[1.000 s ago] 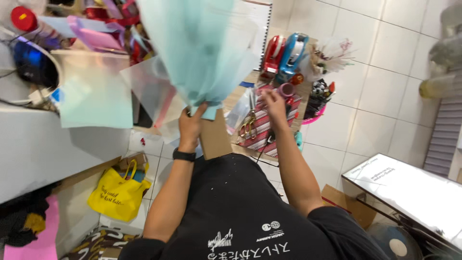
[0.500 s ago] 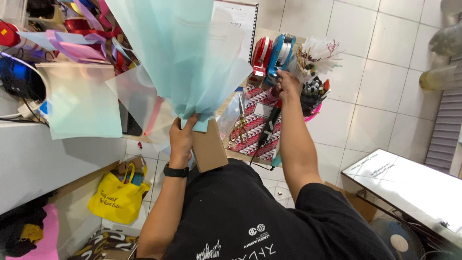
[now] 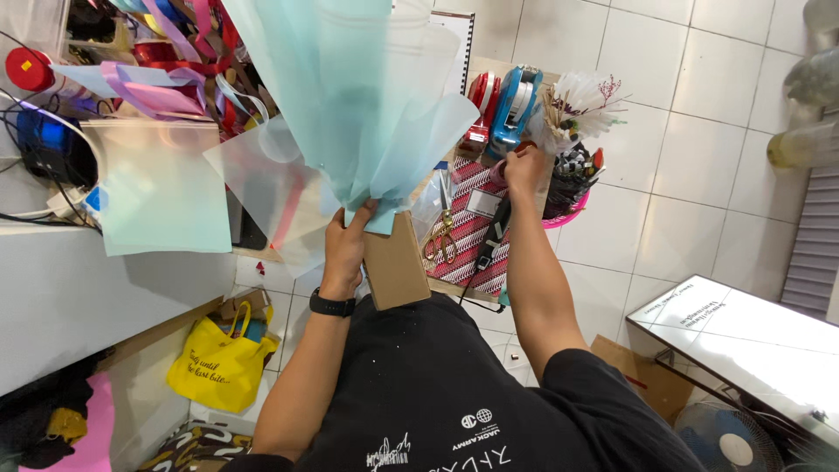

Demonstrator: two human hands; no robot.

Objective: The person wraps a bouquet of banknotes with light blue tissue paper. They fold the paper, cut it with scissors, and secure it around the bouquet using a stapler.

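My left hand (image 3: 348, 240) is clamped round the teal wrap (image 3: 350, 96); my right hand (image 3: 523, 168), at 3 o'clock, pinches at the blue tape dispenser (image 3: 514, 107).

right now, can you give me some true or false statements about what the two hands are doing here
1. The left hand holds the light blue wrapping bundle at its gathered base. True.
2. The right hand rests on the yellow bag. False: it reaches up by the blue tape dispenser; the yellow bag sits on the floor.
3. A brown cardboard box lies just below the left hand. True.
4. The left wrist is bare. False: it wears a black watch.
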